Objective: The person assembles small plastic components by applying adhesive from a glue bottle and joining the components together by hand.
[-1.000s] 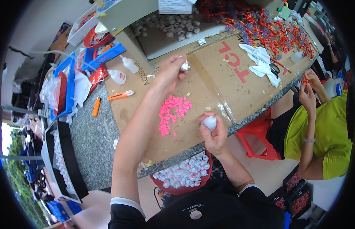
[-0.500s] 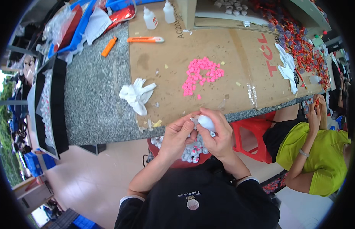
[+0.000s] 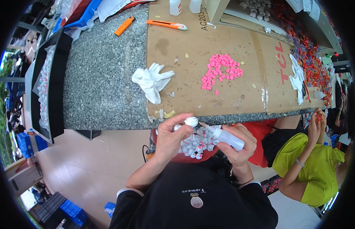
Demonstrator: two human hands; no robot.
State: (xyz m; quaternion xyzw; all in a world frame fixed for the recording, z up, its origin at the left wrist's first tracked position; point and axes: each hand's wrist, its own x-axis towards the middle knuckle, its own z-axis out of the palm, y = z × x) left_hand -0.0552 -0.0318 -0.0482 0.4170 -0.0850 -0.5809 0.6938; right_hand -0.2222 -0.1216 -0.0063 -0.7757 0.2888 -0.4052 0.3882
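My left hand [image 3: 169,140] is closed on a small white rounded piece [image 3: 191,121], pinched at the fingertips. A second white bit shows between its fingers. My right hand [image 3: 241,145] grips a white squeeze bottle [image 3: 228,139], tilted so that its narrow nozzle points up and left, close beside the white piece. Whether the tip touches it I cannot tell. Beneath both hands, just off the table's front edge, many small grey-white pieces [image 3: 194,146] with pink spots lie in a red basin [image 3: 206,155], partly hidden by my hands.
Small pink pieces [image 3: 219,70] lie in a loose heap on the cardboard [image 3: 177,97]. A white cloth [image 3: 152,82], an orange cutter [image 3: 166,24] and an orange lighter-like object [image 3: 124,26] are nearby. A black tray [image 3: 57,91] stands left. To the right, a person in yellow-green [image 3: 311,164] works.
My hands have drawn apart. The bottle has swung to the right with my right hand, baring its nozzle, and the white piece now shows at my left fingertips. The whole view has shifted.
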